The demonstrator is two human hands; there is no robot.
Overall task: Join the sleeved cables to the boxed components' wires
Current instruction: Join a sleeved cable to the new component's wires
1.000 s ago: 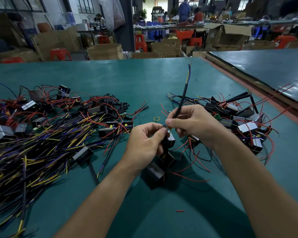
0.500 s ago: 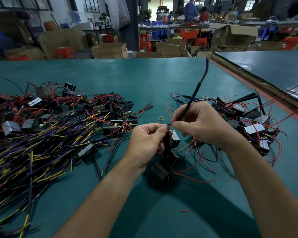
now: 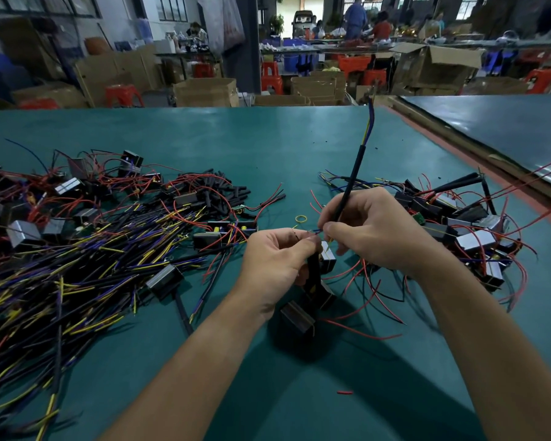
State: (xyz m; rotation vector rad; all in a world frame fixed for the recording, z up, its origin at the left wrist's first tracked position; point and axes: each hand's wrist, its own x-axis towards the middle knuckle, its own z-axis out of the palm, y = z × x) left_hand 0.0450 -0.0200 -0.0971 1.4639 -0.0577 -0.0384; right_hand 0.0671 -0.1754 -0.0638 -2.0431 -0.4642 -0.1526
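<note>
Both hands meet over the middle of the green table [image 3: 268,138], fingertips almost touching. The right hand [image 3: 379,230] is curled round a sleeved cable [image 3: 357,167] and pinches it near its lower end. The black sleeve rises steeply out of that hand, leaning a little to the right, and its blue and yellow cores stick out at the top. The left hand [image 3: 277,262] is also curled, thumb and forefinger pinched on the thin wires of a boxed component [image 3: 328,261], which hangs just under the fingers. Where the two pinches meet, short blue and yellow wire ends show, but they are too small to tell whether they are joined.

Two more dark boxes [image 3: 296,316] sit below the left hand on the table, with loose red wires [image 3: 363,329] trailing to the right.

To the left lies a broad heap of sleeved cables [image 3: 61,281] — black, yellow and purple strands mixed with red wire and a few silver-faced boxes. Beyond it is a small pile of cut black sleeve pieces [image 3: 223,189]. To the right, near the right wrist, is a pile of boxed components [image 3: 471,237] tangled in red wire. A yellow ring [image 3: 301,219] lies just beyond the hands, and a red scrap [image 3: 344,392] lies between the forearms.

Behind the table are cardboard boxes [image 3: 204,90] and red stools [image 3: 271,79] — people work at benches further back.
</note>
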